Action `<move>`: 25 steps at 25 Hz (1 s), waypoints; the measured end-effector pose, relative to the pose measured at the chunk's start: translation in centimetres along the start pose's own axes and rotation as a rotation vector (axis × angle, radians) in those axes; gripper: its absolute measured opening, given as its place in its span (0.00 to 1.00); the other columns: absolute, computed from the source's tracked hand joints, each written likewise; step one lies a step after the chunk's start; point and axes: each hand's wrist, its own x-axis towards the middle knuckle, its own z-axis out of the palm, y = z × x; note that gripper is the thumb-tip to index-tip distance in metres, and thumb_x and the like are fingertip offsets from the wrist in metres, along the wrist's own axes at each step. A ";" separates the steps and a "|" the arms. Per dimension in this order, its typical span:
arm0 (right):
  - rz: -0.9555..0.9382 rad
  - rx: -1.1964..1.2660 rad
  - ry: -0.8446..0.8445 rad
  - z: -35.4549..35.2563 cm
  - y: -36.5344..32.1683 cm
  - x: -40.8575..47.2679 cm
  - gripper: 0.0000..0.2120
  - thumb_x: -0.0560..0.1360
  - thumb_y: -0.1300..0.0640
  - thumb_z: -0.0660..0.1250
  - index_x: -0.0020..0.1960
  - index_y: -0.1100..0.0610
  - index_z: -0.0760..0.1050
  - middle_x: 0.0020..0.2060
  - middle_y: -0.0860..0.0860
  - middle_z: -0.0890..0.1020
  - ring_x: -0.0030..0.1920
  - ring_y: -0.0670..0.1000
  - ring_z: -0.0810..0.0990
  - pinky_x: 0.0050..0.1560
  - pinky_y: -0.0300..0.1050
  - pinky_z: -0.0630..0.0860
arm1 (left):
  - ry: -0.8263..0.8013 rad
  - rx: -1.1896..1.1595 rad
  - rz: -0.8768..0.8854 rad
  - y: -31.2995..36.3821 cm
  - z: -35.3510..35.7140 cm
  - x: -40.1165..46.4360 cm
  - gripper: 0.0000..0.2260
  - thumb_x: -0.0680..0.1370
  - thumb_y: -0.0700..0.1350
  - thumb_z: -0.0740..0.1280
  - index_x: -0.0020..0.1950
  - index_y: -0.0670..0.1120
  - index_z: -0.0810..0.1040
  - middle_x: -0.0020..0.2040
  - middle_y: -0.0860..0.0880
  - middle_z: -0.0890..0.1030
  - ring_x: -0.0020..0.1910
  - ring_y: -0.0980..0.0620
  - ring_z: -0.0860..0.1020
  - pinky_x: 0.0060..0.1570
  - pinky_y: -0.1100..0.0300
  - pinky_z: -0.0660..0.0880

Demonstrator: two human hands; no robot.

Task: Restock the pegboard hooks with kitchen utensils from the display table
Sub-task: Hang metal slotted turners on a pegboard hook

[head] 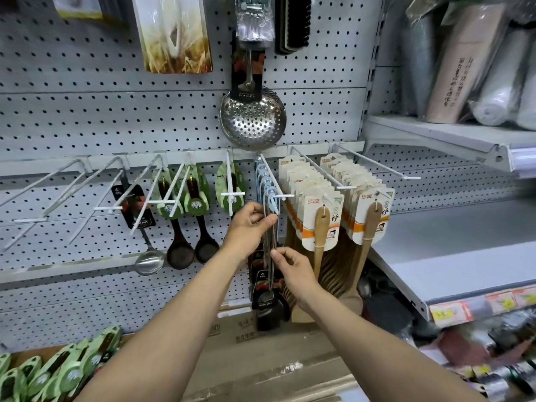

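Several ladles with light-blue hanging loops [268, 187] hang in a row on a white pegboard hook [274, 177] at the centre. My left hand [251, 224] pinches the thin handles of the front ladles just under the hook's tip. Lower down, my right hand [291, 268] pinches the same handles, above their black label cards and dark bowls [268, 303]. Green-carded dark wooden spoons [197, 198] hang on hooks to the left. Packs of wooden spatulas [322, 227] fill the two hooks to the right.
Bare white hooks [58, 192] jut out at the left. A steel skimmer [252, 117] hangs above the ladles. Green-carded spoons [63, 372] lie in a cardboard box [261, 358] at the bottom left. Grey shelves [452, 256] with rolled goods stand on the right.
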 end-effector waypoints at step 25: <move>0.127 -0.326 0.073 0.1 -3.3 -2.0 0.17 0.80 0.49 0.66 0.66 0.55 0.75 0.57 0.52 0.81 0.60 0.52 0.79 0.59 0.45 0.77 | 0.083 0.238 -0.067 -0.2 -1.6 -3.5 0.20 0.72 0.49 0.74 0.61 0.48 0.74 0.60 0.48 0.81 0.58 0.50 0.79 0.57 0.55 0.75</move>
